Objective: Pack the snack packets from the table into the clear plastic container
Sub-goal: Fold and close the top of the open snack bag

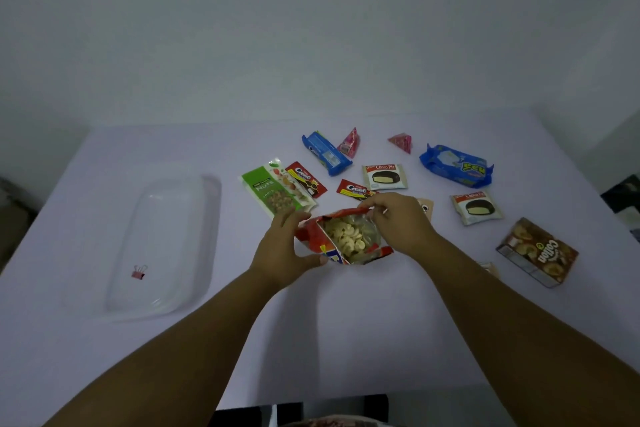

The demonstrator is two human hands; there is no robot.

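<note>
Both hands held an opened red bag (341, 239) of pale snacks at table centre. Left hand (282, 250) gripped its left side, fingers curled round it; right hand (398, 218) pinched the top rim. Bag looked light, soft, crinkly, contents likely fragile, and it could spill: best kept upright, held by the rim or folded shut. Clear container (194, 211) sat well apart to the left, only a pink binder clip (139, 272) inside. Other packets lay beyond.

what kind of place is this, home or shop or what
Probably a home or a staged recording room, though that is a guess: a table under a plain cloth against a bare wall, scattered snack packets such as a Choco Pie, and a clear container.
</note>
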